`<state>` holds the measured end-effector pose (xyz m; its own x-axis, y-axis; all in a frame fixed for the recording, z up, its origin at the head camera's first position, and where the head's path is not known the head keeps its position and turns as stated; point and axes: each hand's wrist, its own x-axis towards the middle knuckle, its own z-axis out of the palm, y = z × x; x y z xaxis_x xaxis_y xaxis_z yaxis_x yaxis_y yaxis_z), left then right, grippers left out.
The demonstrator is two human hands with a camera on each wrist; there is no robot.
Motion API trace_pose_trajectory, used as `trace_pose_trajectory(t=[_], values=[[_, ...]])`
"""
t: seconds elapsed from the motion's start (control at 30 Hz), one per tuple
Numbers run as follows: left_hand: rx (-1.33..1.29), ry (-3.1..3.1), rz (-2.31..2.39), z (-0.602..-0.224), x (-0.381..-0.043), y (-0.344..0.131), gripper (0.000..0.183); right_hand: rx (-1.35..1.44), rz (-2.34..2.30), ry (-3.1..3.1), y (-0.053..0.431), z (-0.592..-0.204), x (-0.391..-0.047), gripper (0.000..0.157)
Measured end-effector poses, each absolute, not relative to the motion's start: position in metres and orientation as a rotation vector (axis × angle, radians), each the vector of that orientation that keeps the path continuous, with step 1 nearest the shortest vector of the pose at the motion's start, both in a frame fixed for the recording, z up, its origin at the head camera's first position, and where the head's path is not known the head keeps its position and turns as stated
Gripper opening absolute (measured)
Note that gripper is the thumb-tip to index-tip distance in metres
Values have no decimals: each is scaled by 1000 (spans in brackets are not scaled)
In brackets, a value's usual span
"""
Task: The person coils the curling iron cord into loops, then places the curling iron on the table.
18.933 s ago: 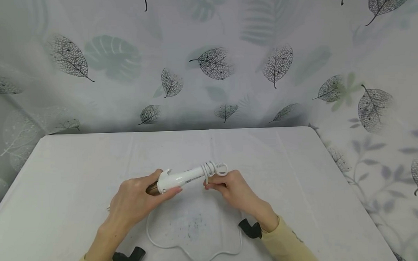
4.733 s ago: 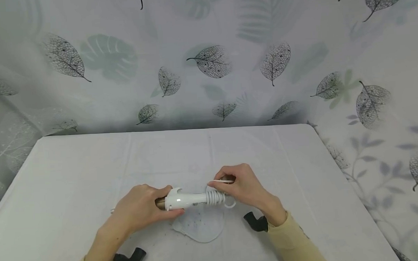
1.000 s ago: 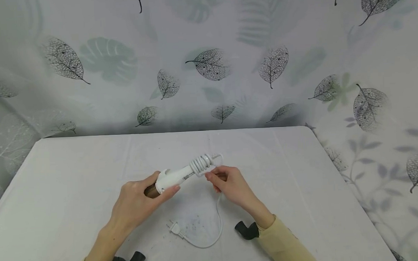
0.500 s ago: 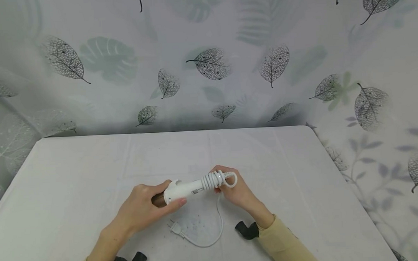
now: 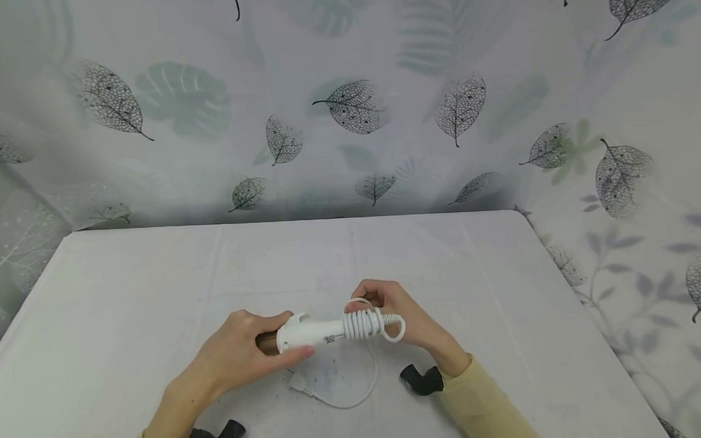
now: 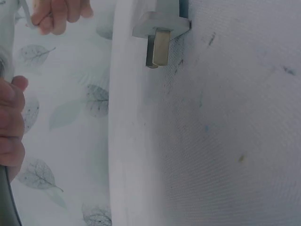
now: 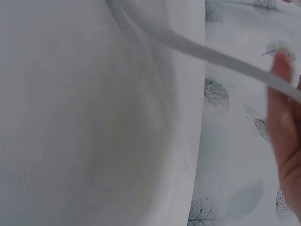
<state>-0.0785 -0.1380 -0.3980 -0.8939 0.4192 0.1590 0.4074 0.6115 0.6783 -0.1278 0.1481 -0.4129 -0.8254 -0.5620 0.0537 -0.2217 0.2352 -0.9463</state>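
My left hand [image 5: 233, 352] grips a white curling iron [image 5: 308, 333] near its brown barrel [image 5: 267, 343], its handle pointing right. White cord [image 5: 362, 323] is wound in several coils round the handle's end. Just behind these coils, my right hand [image 5: 402, 310] pinches the loose cord between thumb and fingers. In the right wrist view, that cord [image 7: 211, 56] runs across to the blurred fingers. Its free end hangs in a curve below the handle and ends in a two-pin plug [image 5: 298, 383]. The left wrist view shows the plug's pins [image 6: 160, 48] close up.
A white cloth covers the table [image 5: 144, 284], with small dark specks beneath the handle. Black angled pieces [image 5: 422, 379] sit at both wrists, by the sleeves. Behind the table's far edge hangs a leaf-patterned curtain [image 5: 337, 161].
More coils wrap the handle than in the oldest frame, and the loose cord is shorter. Over the last second the handle dips from tilted to nearly level; the right hand carries cord over behind it.
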Motion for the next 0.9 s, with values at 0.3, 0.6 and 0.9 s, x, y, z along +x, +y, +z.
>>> trace_pose_trajectory(t=[0.3, 0.6, 0.9], values=[[857, 2803, 1007, -400, -80, -138, 50, -619, -1482, 2221, 152, -408, -129, 16], [800, 2826, 865, -402, -80, -139, 53, -543, -1438, 2276, 152, -404, -127, 11], [757, 2827, 770, -401, -80, -137, 70, -626, -1421, 2272, 151, -396, -122, 13]])
